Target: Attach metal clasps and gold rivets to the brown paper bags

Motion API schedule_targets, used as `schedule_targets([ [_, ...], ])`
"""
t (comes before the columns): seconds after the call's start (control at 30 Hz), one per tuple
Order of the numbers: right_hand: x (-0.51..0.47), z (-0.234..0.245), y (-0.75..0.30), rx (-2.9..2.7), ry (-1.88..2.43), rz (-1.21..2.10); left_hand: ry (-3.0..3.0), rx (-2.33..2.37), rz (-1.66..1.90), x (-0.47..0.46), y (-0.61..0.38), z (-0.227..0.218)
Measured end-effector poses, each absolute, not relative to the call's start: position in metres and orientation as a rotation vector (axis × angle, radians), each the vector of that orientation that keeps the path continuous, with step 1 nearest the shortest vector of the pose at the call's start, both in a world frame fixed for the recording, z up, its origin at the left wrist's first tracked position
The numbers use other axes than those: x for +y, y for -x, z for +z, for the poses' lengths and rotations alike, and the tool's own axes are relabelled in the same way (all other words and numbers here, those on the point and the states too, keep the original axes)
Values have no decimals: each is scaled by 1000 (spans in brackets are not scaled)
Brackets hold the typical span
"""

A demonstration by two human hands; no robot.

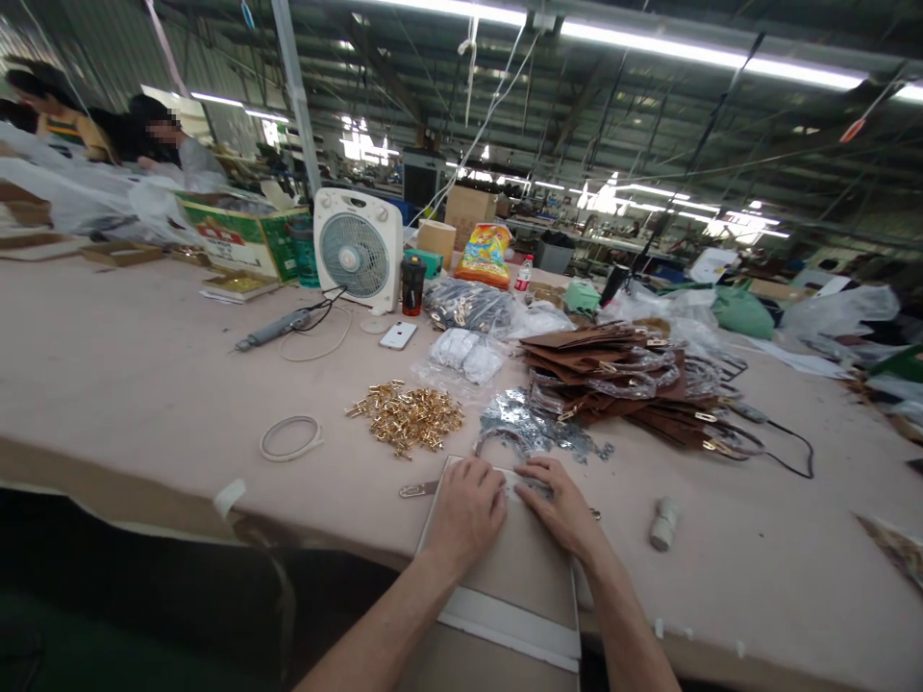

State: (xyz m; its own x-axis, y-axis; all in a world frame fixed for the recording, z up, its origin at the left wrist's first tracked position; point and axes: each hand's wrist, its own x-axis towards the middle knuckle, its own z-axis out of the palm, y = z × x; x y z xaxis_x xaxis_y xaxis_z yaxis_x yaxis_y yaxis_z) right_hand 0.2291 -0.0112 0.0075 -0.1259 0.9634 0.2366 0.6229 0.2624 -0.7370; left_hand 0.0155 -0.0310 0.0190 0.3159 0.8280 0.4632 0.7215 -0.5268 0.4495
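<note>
A flat beige bag panel [530,562] with a white band lies at the table's front edge and hangs over it. My left hand [472,505] rests on its upper left part, fingers curled and closed; what they pinch, if anything, is hidden. Across from it, my right hand [559,505] lies on the upper right part with fingers apart. A brown handle [501,434] arches just beyond my fingertips. A strap end with a metal fitting [418,490] sticks out left of the panel. Beyond lie a heap of gold-coloured metal studs [411,418] and a pile of small silvery metal pieces [519,418].
Brown bag pieces [620,375] with wrapped handles are stacked at right. A roll of tape [290,437], a grey electric tool [270,330], a phone [398,334] and a fan [359,250] stand or lie left. A small whitish cylinder [663,524] lies right. People sit far left.
</note>
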Motion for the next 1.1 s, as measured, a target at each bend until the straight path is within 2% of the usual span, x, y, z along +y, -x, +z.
schedule_targets([
  [0.37,-15,2,-233,-1739,1370,804,-2350,1363,1070,-35,-12,16],
  [0.57,-27,-5,-251,-1253,1332,917,-2394,1358,1079,-32,-12,11],
  [0.77,-27,-19,-250,-1160,1263,912,-2555,1193,1016,-37,-27,17],
  [0.9,-24,-23,-247,-1204,1310,776,-2617,1061,814,-39,-53,25],
  [1.1,-31,-25,-244,-1371,1488,291,-2539,1283,662,-30,-77,31],
])
